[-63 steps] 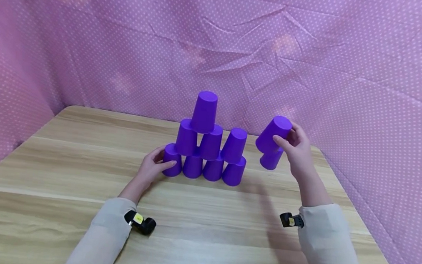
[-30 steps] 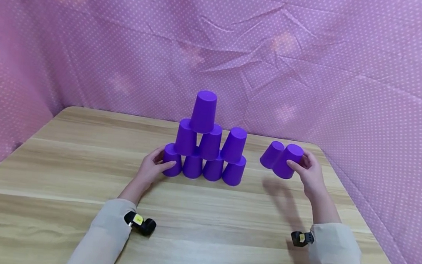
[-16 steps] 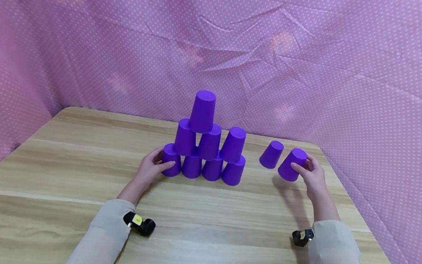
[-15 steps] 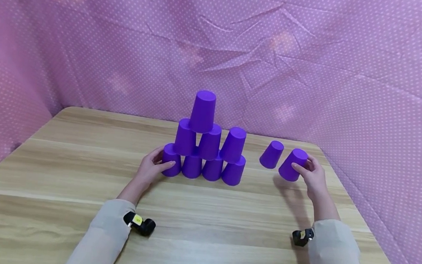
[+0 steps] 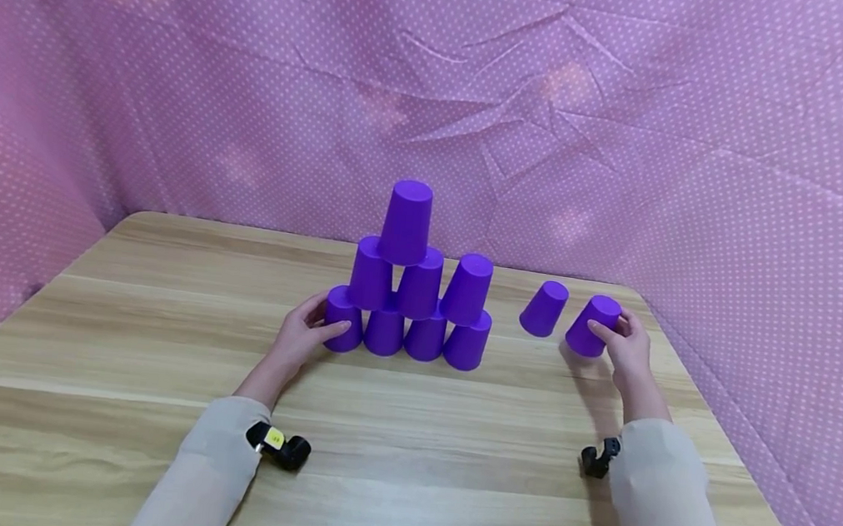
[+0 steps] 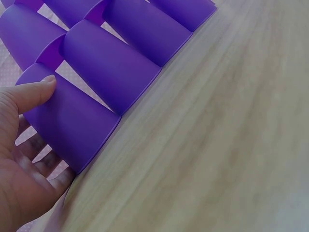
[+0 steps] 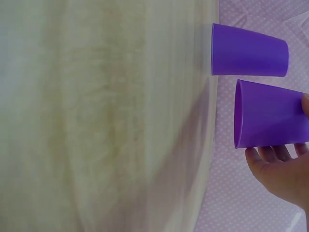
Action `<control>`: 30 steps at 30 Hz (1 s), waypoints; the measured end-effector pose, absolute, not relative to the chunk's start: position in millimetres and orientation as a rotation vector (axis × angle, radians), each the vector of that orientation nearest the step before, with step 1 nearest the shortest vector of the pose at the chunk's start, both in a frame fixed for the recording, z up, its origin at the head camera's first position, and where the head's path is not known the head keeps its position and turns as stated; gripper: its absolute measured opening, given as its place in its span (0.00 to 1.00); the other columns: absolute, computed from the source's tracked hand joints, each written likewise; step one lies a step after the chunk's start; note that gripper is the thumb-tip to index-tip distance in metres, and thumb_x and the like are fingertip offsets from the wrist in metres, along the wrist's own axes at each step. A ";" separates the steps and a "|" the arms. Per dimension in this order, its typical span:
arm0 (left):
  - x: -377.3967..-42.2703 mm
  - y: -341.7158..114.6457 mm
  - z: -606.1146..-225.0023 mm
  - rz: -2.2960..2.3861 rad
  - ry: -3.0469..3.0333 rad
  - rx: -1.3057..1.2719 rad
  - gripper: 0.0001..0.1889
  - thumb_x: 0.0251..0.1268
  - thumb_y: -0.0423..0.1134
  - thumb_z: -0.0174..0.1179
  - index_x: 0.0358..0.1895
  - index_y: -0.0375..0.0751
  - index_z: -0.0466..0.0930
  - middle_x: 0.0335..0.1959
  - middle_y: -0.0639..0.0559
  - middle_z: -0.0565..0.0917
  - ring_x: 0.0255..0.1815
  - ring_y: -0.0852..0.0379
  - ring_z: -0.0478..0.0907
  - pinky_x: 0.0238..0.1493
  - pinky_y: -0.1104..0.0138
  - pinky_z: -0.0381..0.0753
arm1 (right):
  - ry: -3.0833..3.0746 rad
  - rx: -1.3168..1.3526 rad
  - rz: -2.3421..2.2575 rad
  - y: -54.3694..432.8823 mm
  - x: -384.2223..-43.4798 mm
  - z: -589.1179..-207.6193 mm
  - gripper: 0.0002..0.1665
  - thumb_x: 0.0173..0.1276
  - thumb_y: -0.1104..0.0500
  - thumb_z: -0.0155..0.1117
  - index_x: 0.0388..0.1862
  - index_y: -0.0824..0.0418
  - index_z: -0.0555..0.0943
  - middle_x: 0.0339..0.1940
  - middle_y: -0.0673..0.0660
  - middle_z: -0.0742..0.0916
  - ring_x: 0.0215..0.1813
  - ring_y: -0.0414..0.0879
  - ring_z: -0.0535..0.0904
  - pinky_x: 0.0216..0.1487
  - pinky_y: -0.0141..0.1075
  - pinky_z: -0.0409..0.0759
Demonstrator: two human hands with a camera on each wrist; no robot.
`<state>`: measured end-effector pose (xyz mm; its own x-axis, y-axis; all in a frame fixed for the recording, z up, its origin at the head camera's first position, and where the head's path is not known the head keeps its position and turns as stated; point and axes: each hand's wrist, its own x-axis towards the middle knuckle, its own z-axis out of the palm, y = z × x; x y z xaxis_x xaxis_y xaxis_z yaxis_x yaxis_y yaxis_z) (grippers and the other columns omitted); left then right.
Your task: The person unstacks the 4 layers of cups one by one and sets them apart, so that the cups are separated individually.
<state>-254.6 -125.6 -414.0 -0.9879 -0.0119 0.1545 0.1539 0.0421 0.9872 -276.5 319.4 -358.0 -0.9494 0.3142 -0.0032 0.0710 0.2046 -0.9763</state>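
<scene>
Right hand (image 5: 625, 348) grips a raised cup (image 5: 586, 326), thumb on one side and fingers on the other; spread set by the cup's width. Left hand (image 5: 298, 336) holds the end cup (image 5: 342, 309), the leftmost of the bottom row, with thumb across the front and fingers round the outer side.

Raised cup: purple, mouth down, rim off the surface (image 5: 404, 462) (seen in the right wrist view), held toward the far right corner. Just beside it, on the side away from the right edge, a lone cup (image 5: 543, 309) stands inverted on the surface; the two are apart.

Stack: middle of the surface, nearer the far edge in the head view. All cups purple, inverted. Bottom row of four, end cup included; second row of three, each bridging two below. Top cup (image 5: 406, 224) bridges the left two of the second row. Ten cups counted overall.

Outward: surface is pale, wood-grained, far corners rounded. Black wrist device (image 5: 277, 445) at the left sleeve (image 5: 201, 461). Pink dotted cloth (image 5: 438, 72) hangs behind the far edge and along both sides.
</scene>
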 end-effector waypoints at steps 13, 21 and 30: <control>-252.9 -126.7 -411.9 -2.077 -2.196 -0.148 0.31 0.50 0.32 0.61 0.60 0.35 0.61 0.54 0.36 0.67 0.55 0.46 0.62 0.57 0.59 0.59 | -2.106 -0.589 1.945 331.7 -293.2 -366.8 0.44 0.55 0.62 0.61 0.67 0.58 0.50 0.66 0.60 0.57 0.64 0.51 0.53 0.61 0.34 0.54; -254.5 -126.5 -412.0 -2.056 -2.209 -0.137 0.31 0.49 0.32 0.62 0.59 0.35 0.62 0.53 0.37 0.68 0.54 0.47 0.63 0.57 0.60 0.60 | -2.016 -0.621 1.957 332.2 -303.0 -372.7 0.43 0.55 0.64 0.61 0.66 0.58 0.50 0.64 0.61 0.60 0.63 0.52 0.56 0.60 0.39 0.56; -253.8 -126.1 -414.6 -2.059 -2.190 -0.153 0.30 0.48 0.32 0.62 0.59 0.36 0.63 0.53 0.37 0.68 0.54 0.47 0.64 0.57 0.60 0.60 | -1.982 -0.695 1.914 333.3 -309.6 -378.6 0.42 0.55 0.63 0.62 0.66 0.57 0.52 0.63 0.61 0.63 0.62 0.52 0.59 0.60 0.41 0.57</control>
<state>-253.8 -126.1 -414.6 -0.9863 -0.0161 0.1644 0.1631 0.0628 0.9846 -309.6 333.3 -378.6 -0.8383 0.5328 -0.1159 0.1345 -0.0040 -0.9909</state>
